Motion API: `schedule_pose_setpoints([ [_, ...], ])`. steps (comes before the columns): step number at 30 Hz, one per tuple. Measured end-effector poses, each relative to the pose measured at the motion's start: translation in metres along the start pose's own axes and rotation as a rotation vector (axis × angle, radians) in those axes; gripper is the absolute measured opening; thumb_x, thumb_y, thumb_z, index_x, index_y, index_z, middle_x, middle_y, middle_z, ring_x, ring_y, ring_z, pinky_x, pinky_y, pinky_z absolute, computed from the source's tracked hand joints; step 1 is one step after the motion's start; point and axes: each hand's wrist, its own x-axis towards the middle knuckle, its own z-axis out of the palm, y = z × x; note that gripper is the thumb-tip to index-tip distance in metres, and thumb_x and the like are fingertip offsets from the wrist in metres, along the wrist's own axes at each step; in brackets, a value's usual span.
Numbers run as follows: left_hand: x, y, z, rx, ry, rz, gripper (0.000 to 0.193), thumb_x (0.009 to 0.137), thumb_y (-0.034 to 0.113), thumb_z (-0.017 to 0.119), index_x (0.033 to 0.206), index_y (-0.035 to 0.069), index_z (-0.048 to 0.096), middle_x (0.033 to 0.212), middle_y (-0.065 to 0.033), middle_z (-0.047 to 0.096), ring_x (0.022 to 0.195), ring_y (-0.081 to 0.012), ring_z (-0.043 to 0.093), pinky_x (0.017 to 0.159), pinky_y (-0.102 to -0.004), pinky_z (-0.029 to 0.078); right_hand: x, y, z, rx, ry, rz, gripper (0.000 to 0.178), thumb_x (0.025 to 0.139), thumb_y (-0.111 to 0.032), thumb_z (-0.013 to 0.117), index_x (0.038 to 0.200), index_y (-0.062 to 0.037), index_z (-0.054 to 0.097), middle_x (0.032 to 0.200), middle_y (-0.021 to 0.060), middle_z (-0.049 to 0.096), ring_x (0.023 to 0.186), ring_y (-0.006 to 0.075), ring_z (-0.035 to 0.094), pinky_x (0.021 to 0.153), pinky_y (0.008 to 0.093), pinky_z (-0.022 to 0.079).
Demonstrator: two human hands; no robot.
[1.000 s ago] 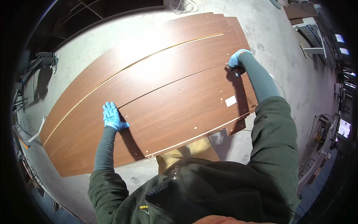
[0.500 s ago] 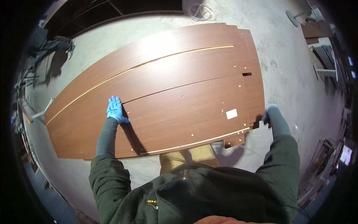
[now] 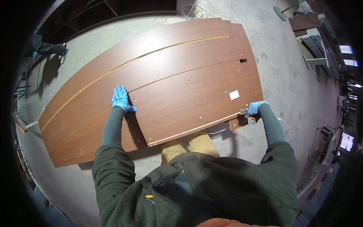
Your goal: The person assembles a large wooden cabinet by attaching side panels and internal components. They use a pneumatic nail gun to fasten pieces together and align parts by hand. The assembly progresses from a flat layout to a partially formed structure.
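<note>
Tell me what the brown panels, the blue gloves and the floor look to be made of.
Brown panels: probably wood-grain laminate over board, smooth and satiny; fine streaks and soft glare show.
Blue gloves: likely thin rubber, perhaps nitrile; they follow the fingers closely.
Floor: seemingly concrete, mostly matte; it is grey, with blotches and scuffs.

Two blue-gloved hands: one left hand (image 3: 121,100), one right hand (image 3: 255,109); one hand tool (image 3: 244,111). At least two brown wood-grain panels, one upper panel (image 3: 170,109) and one lower panel (image 3: 79,121); any further layers overlap too closely at the right to count surely. Two long strips: one far strip (image 3: 223,37), one near strip (image 3: 234,115). One white rectangular label (image 3: 234,95), one dark rectangular slot (image 3: 243,60), two tan trouser legs (image 3: 174,150), one coiled cable (image 3: 193,11), one round-based stand (image 3: 280,13), one other person (image 3: 51,49) at the left
</note>
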Motion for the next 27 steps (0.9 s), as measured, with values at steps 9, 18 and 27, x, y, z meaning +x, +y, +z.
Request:
schedule_pose_setpoints([
  [9, -0.055, -0.001, 0.041, -0.071, 0.529, 0.11, 0.096, 0.074, 0.055, 0.08, 0.147, 0.001, 0.047, 0.151, -0.0238, 0.046, 0.143, -0.041, 0.04, 0.119, -0.0547, 0.033, 0.077, -0.204, -0.026, 1.492, 0.52, 0.382, 0.017, 0.099, -0.02, 0.066, 0.107, -0.0052, 0.064, 0.079, 0.0121, 0.075, 0.065, 0.0169, 0.071, 0.048, 0.0245, 0.044],
  [18, -0.228, -0.021, 0.179, -0.514, 0.309, -0.185, 0.112, 0.084, 0.057, 0.071, 0.166, 0.003, 0.018, 0.17, -0.0322, 0.01, 0.159, -0.0503, 0.005, 0.128, -0.0591, 0.008, 0.181, -0.285, -0.143, 1.79, 0.529, 0.098, 0.015, 0.099, -0.014, 0.06, 0.104, 0.0, 0.056, 0.093, 0.0236, 0.072, 0.068, 0.025, 0.07, 0.054, 0.0321, 0.053],
  [27, -0.286, -0.058, 0.228, -0.461, 0.122, -0.147, 0.12, 0.083, 0.055, 0.073, 0.168, 0.003, 0.005, 0.172, -0.0288, 0.005, 0.16, -0.0473, 0.002, 0.13, -0.055, 0.004, 0.285, -0.224, -0.331, 1.771, 1.03, 0.261, 0.017, 0.102, -0.024, 0.061, 0.102, -0.0076, 0.058, 0.084, 0.0093, 0.063, 0.067, 0.0211, 0.061, 0.054, 0.0366, 0.052],
])
